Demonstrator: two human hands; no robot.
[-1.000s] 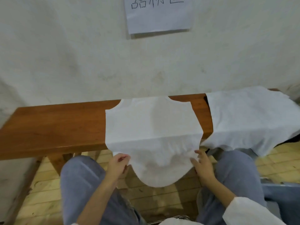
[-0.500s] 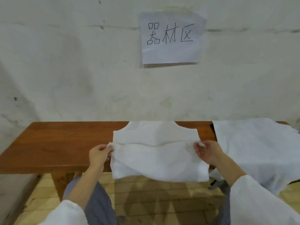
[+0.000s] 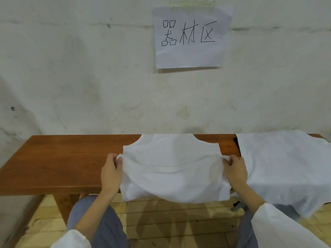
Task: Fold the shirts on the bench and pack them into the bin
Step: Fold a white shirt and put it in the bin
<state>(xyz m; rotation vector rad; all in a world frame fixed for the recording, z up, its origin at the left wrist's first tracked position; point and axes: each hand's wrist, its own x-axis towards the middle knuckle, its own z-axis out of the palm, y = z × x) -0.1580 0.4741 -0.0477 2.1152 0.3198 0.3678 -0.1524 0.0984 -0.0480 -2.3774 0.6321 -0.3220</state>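
Both hands, the left hand (image 3: 111,173) and right hand (image 3: 235,171), have lifted the shirt (image 3: 172,158) hem up over the counter (image 3: 62,163); fingers pinch its corners, so the first fold is halfway done.

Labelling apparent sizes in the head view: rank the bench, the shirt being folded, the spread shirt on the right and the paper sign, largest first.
1. bench.
2-3. shirt being folded and spread shirt look alike; the spread one is cut off by the frame edge, so unranked.
4. paper sign.
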